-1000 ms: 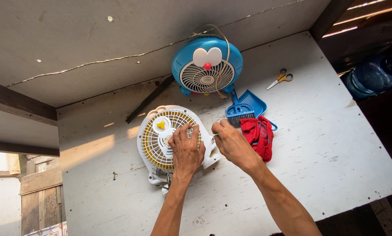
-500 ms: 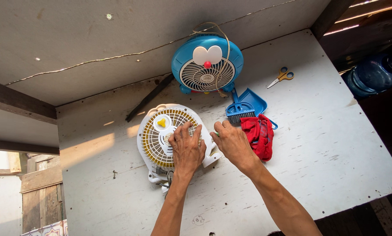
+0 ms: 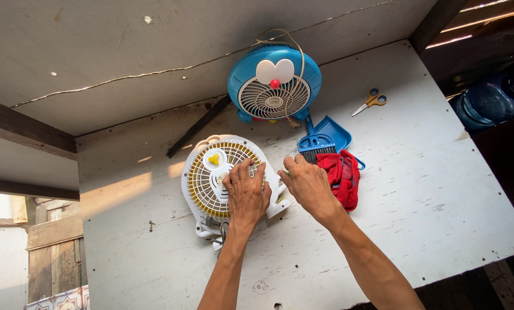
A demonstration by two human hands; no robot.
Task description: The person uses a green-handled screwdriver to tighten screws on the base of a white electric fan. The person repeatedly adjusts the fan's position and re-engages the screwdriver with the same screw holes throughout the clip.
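Note:
A small white fan with a yellow grille lies face up on a white board. My left hand rests flat on the right part of the grille, fingers spread over it. My right hand is at the fan's right edge, fingers curled as if pinching something small that I cannot make out. Beyond them lies a blue round fan with a white grille, its cord looped over it.
A blue dustpan with a small brush and a red cloth lie just right of my right hand. Scissors lie farther back right. A dark strip lies at the board's back edge. A blue water jug stands off the board at right.
Both hands stay at the white fan's right side with only slight finger shifts. The view has moved a little.

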